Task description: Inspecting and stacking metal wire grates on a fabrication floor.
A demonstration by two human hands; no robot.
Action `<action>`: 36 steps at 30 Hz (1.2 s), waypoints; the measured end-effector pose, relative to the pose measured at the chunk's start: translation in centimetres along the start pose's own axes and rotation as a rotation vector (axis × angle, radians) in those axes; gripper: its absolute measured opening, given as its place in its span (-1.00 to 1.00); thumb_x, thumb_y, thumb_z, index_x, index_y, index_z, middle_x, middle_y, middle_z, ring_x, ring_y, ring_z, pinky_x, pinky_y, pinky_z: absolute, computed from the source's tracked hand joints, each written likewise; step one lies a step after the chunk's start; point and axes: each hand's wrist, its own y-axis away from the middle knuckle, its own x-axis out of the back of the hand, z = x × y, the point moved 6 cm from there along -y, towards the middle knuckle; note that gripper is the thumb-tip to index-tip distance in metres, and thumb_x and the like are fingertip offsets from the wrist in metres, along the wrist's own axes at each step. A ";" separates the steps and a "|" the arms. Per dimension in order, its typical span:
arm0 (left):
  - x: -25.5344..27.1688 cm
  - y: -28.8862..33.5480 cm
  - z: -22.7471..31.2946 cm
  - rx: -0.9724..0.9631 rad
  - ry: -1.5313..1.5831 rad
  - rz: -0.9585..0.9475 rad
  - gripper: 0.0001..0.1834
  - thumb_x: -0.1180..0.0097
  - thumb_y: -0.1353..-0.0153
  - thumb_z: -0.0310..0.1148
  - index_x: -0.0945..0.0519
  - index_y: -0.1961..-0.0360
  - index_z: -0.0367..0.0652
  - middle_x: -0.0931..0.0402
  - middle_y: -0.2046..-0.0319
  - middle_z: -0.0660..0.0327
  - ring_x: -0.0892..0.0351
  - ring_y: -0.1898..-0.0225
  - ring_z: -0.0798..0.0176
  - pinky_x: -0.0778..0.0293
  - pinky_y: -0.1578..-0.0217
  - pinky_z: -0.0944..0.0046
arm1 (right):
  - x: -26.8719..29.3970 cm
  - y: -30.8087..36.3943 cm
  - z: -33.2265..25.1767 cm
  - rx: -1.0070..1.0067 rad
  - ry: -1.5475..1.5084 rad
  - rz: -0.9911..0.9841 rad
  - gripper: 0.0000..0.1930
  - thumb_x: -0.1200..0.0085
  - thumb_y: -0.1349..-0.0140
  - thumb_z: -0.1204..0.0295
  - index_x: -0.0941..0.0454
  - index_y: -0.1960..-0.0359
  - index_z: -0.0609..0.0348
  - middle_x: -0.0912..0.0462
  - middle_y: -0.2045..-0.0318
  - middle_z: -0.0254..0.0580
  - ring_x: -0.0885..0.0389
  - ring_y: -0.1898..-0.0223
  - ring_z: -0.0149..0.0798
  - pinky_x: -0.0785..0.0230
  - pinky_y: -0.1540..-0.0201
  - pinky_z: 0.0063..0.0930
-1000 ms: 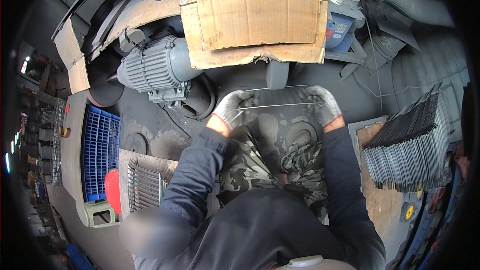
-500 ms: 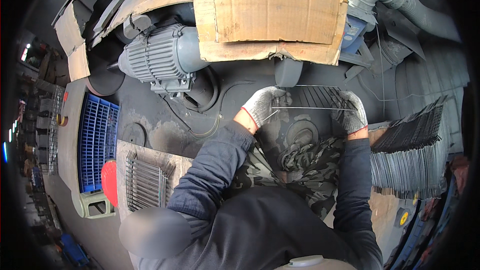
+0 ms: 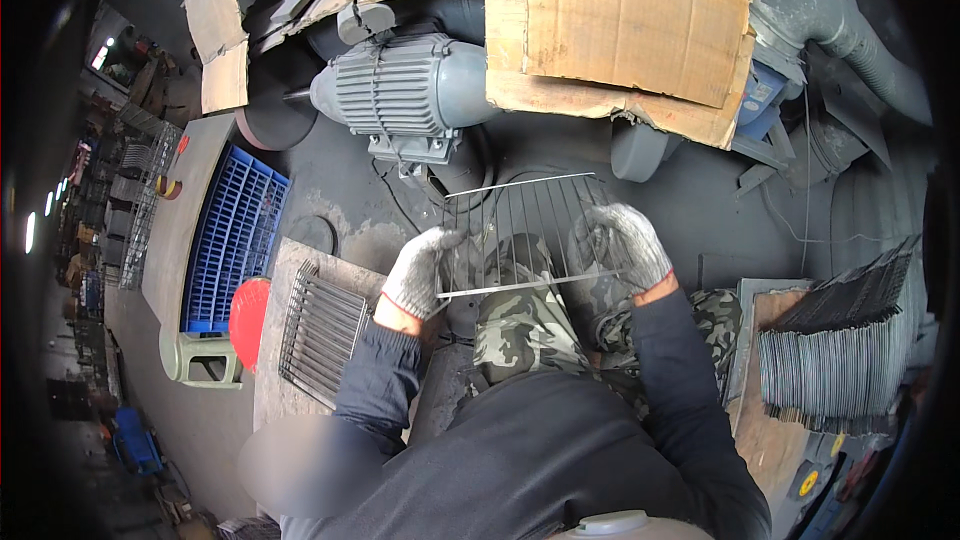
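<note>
1. Closest to me were my camouflage trousers (image 3: 515, 335), nearer than the grey motor (image 3: 385, 90) and to its right.
2. Above them, on the motor's near right, I had the wire rack (image 3: 525, 233): thin wires running between a near bar and a far bar.
3. My gloved left hand (image 3: 420, 270) was closed on its left end, and my gloved right hand (image 3: 632, 248), farther right of the motor, on its right end. How each fingertip pressed, I couldn't tell.
4. I judged it light, stiff along the bars, springier across the wires, which might bend if squeezed. Smooth metal could slide in knitted gloves, so the ends, close to the bars, seemed the place to hold.
5. Nearer than the motor, slightly left, lay a row of metal rods (image 3: 325, 335); well to its right stood a tall stack of wirework (image 3: 830, 360).
6. Left of the motor and nearer were a red disc (image 3: 250, 325) and, beyond that, a blue crate (image 3: 235, 240).
7. Cardboard (image 3: 630, 25) overlapped the motor's right end in my view.
</note>
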 end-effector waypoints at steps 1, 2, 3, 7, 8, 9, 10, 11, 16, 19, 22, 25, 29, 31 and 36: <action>-0.5 1.1 0.0 -0.019 -0.071 -0.039 -0.69 -0.14 -0.40 -0.41 -0.70 -0.04 -0.39 -0.77 0.20 0.05 -0.78 0.21 0.19 -0.71 0.17 0.26 | -0.4 1.0 -0.7 0.002 0.003 -0.001 -0.75 -0.12 -0.47 0.34 -0.72 0.16 0.31 -0.79 0.34 -0.08 -0.79 0.35 -0.21 -0.64 0.28 -0.39; -0.6 1.8 -0.5 -0.058 -0.100 0.040 -0.64 -0.15 -0.39 -0.41 -0.68 -0.12 -0.39 -0.77 0.12 0.05 -0.77 0.13 0.22 -0.69 0.07 0.24 | -0.7 2.2 -1.3 0.009 0.048 -0.006 -0.74 -0.11 -0.47 0.34 -0.73 0.15 0.32 -0.79 0.35 -0.09 -0.79 0.35 -0.23 -0.64 0.29 -0.42; -0.1 1.9 -1.3 -0.055 -0.100 0.033 -0.64 -0.15 -0.39 -0.41 -0.68 -0.12 -0.39 -0.77 0.12 0.05 -0.77 0.13 0.22 -0.69 0.07 0.24 | -0.7 3.2 -1.7 0.017 0.094 -0.007 -0.73 -0.10 -0.48 0.34 -0.74 0.14 0.33 -0.79 0.36 -0.10 -0.79 0.36 -0.24 -0.64 0.30 -0.45; -1.3 1.4 -4.0 -0.014 -0.117 -0.077 -0.53 -0.18 -0.40 -0.41 -0.59 -0.28 -0.37 -0.74 -0.05 0.09 -0.74 0.03 0.22 -0.62 -0.08 0.23 | 1.7 6.9 -0.2 -0.180 -0.073 0.217 -0.68 -0.17 -0.44 0.35 -0.69 -0.06 0.34 -0.80 0.20 -0.12 -0.77 0.28 -0.30 -0.63 0.24 -0.44; -1.5 1.3 -4.5 -0.029 -0.131 -0.064 -0.53 -0.18 -0.40 -0.42 -0.58 -0.30 -0.36 -0.72 -0.09 0.09 -0.73 0.00 0.23 -0.61 -0.09 0.24 | 2.7 7.5 -0.1 0.001 0.018 0.214 -0.55 -0.23 -0.42 0.39 -0.55 -0.28 0.35 -0.75 0.07 -0.13 -0.72 0.17 -0.32 -0.61 0.11 -0.41; -2.3 0.9 -4.7 -0.038 -0.148 -0.055 -0.52 -0.18 -0.41 -0.43 -0.56 -0.32 -0.35 -0.70 -0.13 0.10 -0.71 -0.02 0.25 -0.60 -0.11 0.26 | 3.6 8.4 0.5 0.011 0.021 0.238 -0.55 -0.23 -0.42 0.39 -0.55 -0.28 0.35 -0.75 0.07 -0.13 -0.72 0.17 -0.32 -0.61 0.11 -0.41; -3.2 0.7 -4.9 -0.090 -0.205 -0.003 -0.66 -0.14 -0.44 -0.41 -0.61 -0.16 -0.36 -0.75 0.16 0.10 -0.75 0.27 0.25 -0.68 0.21 0.31 | 5.0 9.6 0.2 0.115 0.235 0.365 -0.48 -0.25 -0.42 0.41 -0.47 -0.35 0.35 -0.73 0.07 -0.14 -0.70 0.12 -0.32 -0.59 0.03 -0.39; -4.5 0.6 -5.0 -0.077 -0.211 -0.027 -0.66 -0.14 -0.44 -0.41 -0.61 -0.16 -0.36 -0.75 0.16 0.10 -0.75 0.27 0.25 -0.68 0.21 0.31 | 5.6 10.8 -0.9 0.214 0.452 0.490 -0.41 -0.27 -0.41 0.43 -0.39 -0.41 0.36 -0.71 0.07 -0.14 -0.67 0.07 -0.32 -0.58 -0.05 -0.36; -12.2 1.2 -4.0 -0.226 -0.801 -0.281 -0.70 -0.14 -0.48 -0.38 -0.57 -0.13 -0.31 -0.72 0.12 0.11 -0.73 0.16 0.25 -0.63 0.09 0.26 | 2.3 16.4 -8.3 0.795 1.013 0.830 -0.26 -0.44 -0.25 0.43 -0.38 -0.44 0.31 -0.52 -0.30 0.06 -0.50 -0.37 0.05 -0.48 -0.32 -0.11; -17.6 3.0 -3.2 -0.603 -1.343 -0.535 -0.71 -0.22 -0.43 -0.32 -0.58 -0.06 -0.26 -0.67 0.29 -0.13 -0.76 0.21 -0.11 -0.59 0.19 0.07 | -2.1 17.3 -12.2 0.912 1.342 0.706 -0.18 -0.57 -0.08 0.19 -0.50 -0.37 0.21 -0.52 -0.32 -0.01 -0.40 -0.42 0.14 -0.21 -0.50 0.03; -21.0 4.0 -3.9 -0.757 -1.679 -0.703 -0.64 -0.35 -0.33 -0.30 -0.60 -0.06 -0.19 -0.62 0.30 -0.04 -0.69 0.23 -0.13 -0.51 0.19 -0.12 | -0.5 16.7 -11.2 0.609 1.244 0.360 -0.43 -0.57 -0.07 0.42 -0.64 -0.13 0.27 -0.74 -0.06 -0.01 -0.70 -0.13 -0.09 -0.56 -0.20 -0.17; -23.5 5.9 -1.7 -1.401 -1.609 -0.580 -0.59 -0.44 -0.20 -0.37 -0.62 -0.04 -0.22 -0.60 0.26 0.05 -0.62 0.15 -0.15 -0.49 0.13 -0.11 | 1.3 17.6 -10.5 0.578 0.965 0.364 -0.61 -0.48 -0.18 0.46 -0.68 -0.03 0.27 -0.77 0.13 -0.05 -0.78 0.15 -0.05 -0.62 0.07 -0.28; -19.1 6.1 -1.4 -1.455 -1.080 0.099 -0.07 -0.56 -0.05 -0.46 -0.36 -0.45 -0.20 -0.33 -0.45 -0.12 -0.41 -0.40 -0.25 -0.35 -0.43 -0.16 | 5.2 18.3 -7.3 0.733 0.218 0.726 -0.70 -0.42 -0.33 0.45 -0.66 -0.04 0.21 -0.77 0.09 -0.14 -0.78 0.18 -0.15 -0.63 0.10 -0.29; -17.4 4.8 -3.0 -1.333 -1.124 0.194 0.07 -0.53 -0.12 -0.51 -0.13 -0.59 -0.21 -0.19 -0.53 -0.13 -0.38 -0.43 -0.18 -0.47 -0.36 -0.10 | 6.5 18.1 -5.6 0.681 -0.201 0.849 -0.77 -0.32 -0.45 0.42 -0.63 -0.07 0.14 -0.75 0.06 -0.20 -0.77 0.15 -0.23 -0.66 0.09 -0.25; -13.8 -0.8 -8.0 -0.493 -0.336 0.010 0.10 -0.43 -0.28 -0.52 0.07 -0.66 -0.15 0.00 -0.58 -0.08 -0.34 -0.44 -0.02 -0.53 -0.30 0.07 | 4.8 14.7 1.0 0.333 -0.757 0.520 -0.70 -0.10 -0.60 0.35 -0.52 -0.25 0.14 -0.70 -0.10 0.09 -0.74 -0.14 0.14 -0.66 -0.16 0.09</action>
